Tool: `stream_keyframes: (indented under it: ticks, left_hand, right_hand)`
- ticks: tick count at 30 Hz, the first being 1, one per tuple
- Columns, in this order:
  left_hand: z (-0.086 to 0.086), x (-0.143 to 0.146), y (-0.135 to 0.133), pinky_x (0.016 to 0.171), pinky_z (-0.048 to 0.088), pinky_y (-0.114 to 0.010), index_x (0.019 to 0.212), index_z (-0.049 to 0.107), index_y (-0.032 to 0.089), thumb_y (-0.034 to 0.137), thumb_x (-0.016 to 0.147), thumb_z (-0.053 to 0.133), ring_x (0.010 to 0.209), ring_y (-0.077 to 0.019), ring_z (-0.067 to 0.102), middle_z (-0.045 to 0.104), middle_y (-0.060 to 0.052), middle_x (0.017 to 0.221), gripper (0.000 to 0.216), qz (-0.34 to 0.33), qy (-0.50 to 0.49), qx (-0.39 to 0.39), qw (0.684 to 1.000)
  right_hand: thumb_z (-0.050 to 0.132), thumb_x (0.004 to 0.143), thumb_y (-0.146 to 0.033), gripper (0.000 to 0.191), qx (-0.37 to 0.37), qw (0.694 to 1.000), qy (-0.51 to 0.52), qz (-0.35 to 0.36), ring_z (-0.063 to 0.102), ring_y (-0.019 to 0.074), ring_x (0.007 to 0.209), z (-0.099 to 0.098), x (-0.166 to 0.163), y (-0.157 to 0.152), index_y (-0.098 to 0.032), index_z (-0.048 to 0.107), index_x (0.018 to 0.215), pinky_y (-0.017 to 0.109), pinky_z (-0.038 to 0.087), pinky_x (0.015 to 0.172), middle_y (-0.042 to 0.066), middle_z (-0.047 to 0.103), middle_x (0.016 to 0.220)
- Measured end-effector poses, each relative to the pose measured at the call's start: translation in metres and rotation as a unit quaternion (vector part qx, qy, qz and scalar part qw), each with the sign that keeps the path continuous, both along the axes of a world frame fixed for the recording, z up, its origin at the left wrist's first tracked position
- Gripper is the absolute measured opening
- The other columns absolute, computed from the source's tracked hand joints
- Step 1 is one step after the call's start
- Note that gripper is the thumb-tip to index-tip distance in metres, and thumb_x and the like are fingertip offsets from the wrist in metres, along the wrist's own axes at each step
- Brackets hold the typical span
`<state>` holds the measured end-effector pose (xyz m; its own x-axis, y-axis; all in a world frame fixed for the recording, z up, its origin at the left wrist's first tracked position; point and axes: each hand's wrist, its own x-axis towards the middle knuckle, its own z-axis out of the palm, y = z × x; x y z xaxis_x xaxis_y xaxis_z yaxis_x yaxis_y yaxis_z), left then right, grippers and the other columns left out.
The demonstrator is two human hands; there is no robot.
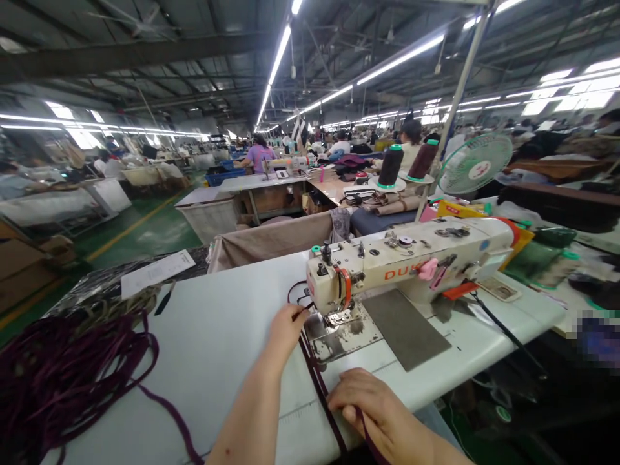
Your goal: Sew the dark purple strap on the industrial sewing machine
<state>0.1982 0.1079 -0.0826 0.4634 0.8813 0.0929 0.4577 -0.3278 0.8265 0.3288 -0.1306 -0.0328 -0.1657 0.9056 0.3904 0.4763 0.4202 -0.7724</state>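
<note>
A white sewing machine (407,265) with orange lettering stands on the pale table. Left of its needle area, my left hand (285,329) pinches a dark maroon strap near the presser foot (341,316). From there the maroon strap (317,384) runs down the tabletop towards the front edge, in what look like two lengths side by side. My right hand (368,410) is closed around a maroon length by the front edge, its fingertips beside the strap on the table. A big tangled heap of maroon strap (82,368) lies at the left, one loose length trailing from it.
A paper sheet (157,272) lies at the table's back left. Behind the machine are thread cones (390,168), a green fan (477,165) and a beige cloth-sided bin (271,242). Co-workers sit at other stations farther back. The bare tabletop (217,323) spans between heap and machine.
</note>
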Motion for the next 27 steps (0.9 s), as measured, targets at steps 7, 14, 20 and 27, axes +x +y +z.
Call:
stream_keyframes:
  ticks: [7,14,20,27]
  left_hand:
    - [0.005,-0.014,0.005,0.079,0.048,-0.033,0.086,0.077,0.019,0.04,0.078,0.07,0.085,-0.0245,0.068,0.076,-0.004,0.084,0.023,0.011,-0.092,-0.141,0.986]
    - [0.017,-0.018,-0.005,0.072,0.049,-0.03,0.095,0.075,0.016,0.045,0.065,0.084,0.077,-0.0177,0.065,0.074,-0.005,0.086,0.042,-0.033,-0.188,-0.315,0.93]
    - [0.03,-0.015,-0.02,0.078,0.057,-0.031,0.092,0.07,0.015,0.042,0.058,0.095,0.077,-0.0152,0.068,0.072,-0.005,0.087,0.05,-0.096,-0.234,-0.41,0.877]
    - [0.036,-0.014,-0.034,0.079,0.061,-0.032,0.096,0.067,0.014,0.042,0.061,0.095,0.077,-0.0158,0.071,0.073,-0.006,0.092,0.053,-0.173,-0.209,-0.437,0.858]
  right_hand:
    - [0.051,0.088,0.0,0.043,-0.101,0.987,-0.061,0.105,0.069,0.0173,0.109,0.017,-0.01,-0.006,-0.025,0.073,0.117,0.029,0.052,0.101,0.003,0.077,0.109]
    - [0.048,0.098,-0.009,0.036,-0.062,0.996,-0.05,-0.031,0.067,0.0215,0.115,0.006,0.009,-0.009,-0.027,0.074,0.115,0.037,0.053,0.106,0.006,0.077,0.109]
    - [0.057,0.102,-0.032,0.029,-0.113,0.984,-0.009,-0.139,0.067,0.0264,0.118,0.001,0.019,-0.006,-0.026,0.07,0.128,0.044,0.055,0.106,0.012,0.071,0.128]
    - [0.065,0.093,-0.045,0.05,-0.16,0.967,0.123,-0.154,0.069,0.0269,0.114,-0.024,-0.007,0.026,-0.02,0.057,0.136,0.039,0.059,0.093,0.015,0.069,0.131]
